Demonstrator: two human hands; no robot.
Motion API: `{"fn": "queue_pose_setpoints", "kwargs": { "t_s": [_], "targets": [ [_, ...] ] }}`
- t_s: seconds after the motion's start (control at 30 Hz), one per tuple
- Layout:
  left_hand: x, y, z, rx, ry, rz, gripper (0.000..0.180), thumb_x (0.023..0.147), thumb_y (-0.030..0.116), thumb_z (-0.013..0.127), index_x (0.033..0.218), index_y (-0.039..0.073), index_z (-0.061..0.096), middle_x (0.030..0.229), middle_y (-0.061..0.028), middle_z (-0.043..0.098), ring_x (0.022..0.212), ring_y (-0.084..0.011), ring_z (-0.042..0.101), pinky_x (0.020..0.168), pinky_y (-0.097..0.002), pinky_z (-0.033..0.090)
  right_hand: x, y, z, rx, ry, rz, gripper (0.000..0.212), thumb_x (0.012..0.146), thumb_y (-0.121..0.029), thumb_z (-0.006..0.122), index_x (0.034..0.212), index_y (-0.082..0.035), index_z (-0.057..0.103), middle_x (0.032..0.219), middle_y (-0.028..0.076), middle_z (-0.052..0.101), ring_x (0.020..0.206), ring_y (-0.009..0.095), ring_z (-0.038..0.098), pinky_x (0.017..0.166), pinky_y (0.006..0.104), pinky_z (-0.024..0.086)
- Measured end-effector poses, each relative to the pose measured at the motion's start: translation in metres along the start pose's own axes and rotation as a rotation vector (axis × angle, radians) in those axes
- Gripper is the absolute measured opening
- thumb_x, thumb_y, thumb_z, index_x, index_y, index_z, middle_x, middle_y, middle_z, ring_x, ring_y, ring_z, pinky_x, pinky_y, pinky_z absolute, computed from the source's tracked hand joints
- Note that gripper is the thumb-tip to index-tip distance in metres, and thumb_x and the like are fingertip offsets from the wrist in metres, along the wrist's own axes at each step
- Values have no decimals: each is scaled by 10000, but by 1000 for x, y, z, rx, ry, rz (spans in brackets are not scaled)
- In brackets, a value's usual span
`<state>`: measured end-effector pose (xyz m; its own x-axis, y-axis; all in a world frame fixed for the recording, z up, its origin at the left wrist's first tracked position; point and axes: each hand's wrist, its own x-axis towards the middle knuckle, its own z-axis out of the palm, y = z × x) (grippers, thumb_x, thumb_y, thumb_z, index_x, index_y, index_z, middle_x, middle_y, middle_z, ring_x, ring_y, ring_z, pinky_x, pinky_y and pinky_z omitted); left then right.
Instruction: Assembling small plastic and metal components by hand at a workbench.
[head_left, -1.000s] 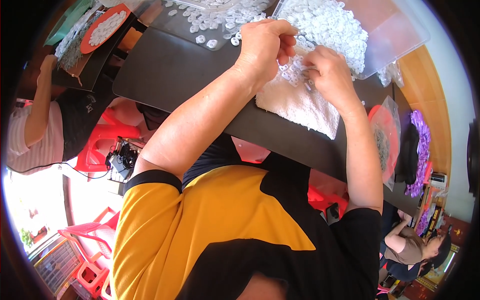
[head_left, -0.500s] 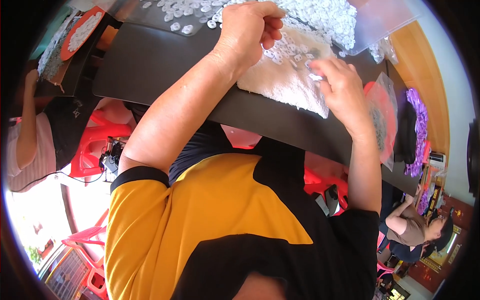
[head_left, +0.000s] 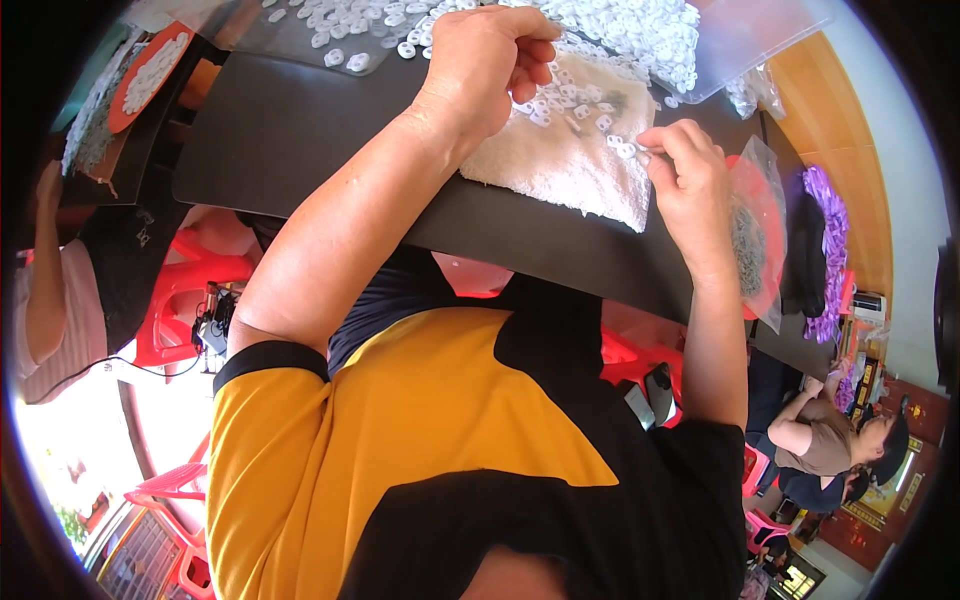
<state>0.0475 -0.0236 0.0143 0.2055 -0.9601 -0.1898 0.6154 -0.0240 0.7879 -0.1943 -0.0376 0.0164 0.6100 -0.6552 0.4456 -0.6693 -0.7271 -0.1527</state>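
A pale fluffy cloth [head_left: 560, 180] lies on the dark table, with a scatter of small white plastic pieces with holes [head_left: 570, 95] on its far part. Over the cloth's right edge, my right hand [head_left: 690, 185] pinches a small white piece [head_left: 627, 150] between thumb and fingertips. My left hand [head_left: 475, 65] is held above the cloth's far left side, its fingers curled and thumb and forefinger pressed together. Whatever they hold, if anything, cannot be made out. Beyond both hands rises a heap of the same white pieces [head_left: 640, 35], on clear plastic sheeting.
Right of my right hand sits a red dish [head_left: 768, 250] of greyish bits in a clear bag. Purple strips [head_left: 825, 250] hang farther right. At left, an orange tray [head_left: 150, 75] holds white pieces near another person's arm [head_left: 45, 240]. Another person [head_left: 830, 440] sits far right.
My right hand has come to rest from a blurred movement, with the white piece now clear at its fingertips. My left hand keeps its curled pose. The whole view has shifted slightly.
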Motion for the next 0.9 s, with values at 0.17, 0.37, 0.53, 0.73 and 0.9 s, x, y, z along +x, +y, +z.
{"fn": "queue_pose_setpoints", "kwargs": {
  "t_s": [0.17, 0.37, 0.53, 0.73, 0.9],
  "targets": [
    [-1, -3, 0, 39, -48, 18, 64, 805, 47, 591, 788, -10, 613, 653, -91, 570, 498, -168, 524, 431, -271, 377, 1, -6, 2, 17, -57, -26, 138, 773, -32, 640, 893, -98, 653, 852, 35, 606, 853, 253, 600, 736, 383, 413],
    [-5, -5, 3, 190, -74, 78, 127, 831, 90, 634, 793, -31, 646, 716, -87, 604, 577, -151, 562, 455, -270, 379, 0, 6, 13, -26, -9, -72, 130, 788, -41, 643, 911, -80, 657, 840, 33, 603, 826, 233, 600, 734, 374, 414],
    [-9, -9, 6, 234, -204, 112, 129, 829, 95, 645, 790, -28, 638, 696, -79, 596, 556, -139, 555, 441, -253, 374, 6, 0, 8, 949, 17, 452, 143, 917, -110, 607, 1001, -6, 659, 854, 25, 662, 790, 109, 609, 721, 235, 428],
    [-19, -16, 14, 281, -289, 101, 123, 820, 102, 687, 824, -11, 637, 671, -50, 610, 538, -94, 556, 431, -223, 377, 25, -23, -4, 1128, -9, 602, 217, 922, -164, 585, 1012, 20, 655, 823, 52, 662, 754, 121, 621, 712, 242, 430],
    [-19, -18, 15, 278, -294, 98, 134, 825, 114, 691, 819, -7, 635, 668, -53, 608, 539, -94, 557, 433, -228, 385, 33, -30, -3, 1183, 52, 592, 223, 916, -158, 584, 1011, 33, 650, 810, 63, 662, 737, 130, 624, 706, 248, 431]
  ]
}}
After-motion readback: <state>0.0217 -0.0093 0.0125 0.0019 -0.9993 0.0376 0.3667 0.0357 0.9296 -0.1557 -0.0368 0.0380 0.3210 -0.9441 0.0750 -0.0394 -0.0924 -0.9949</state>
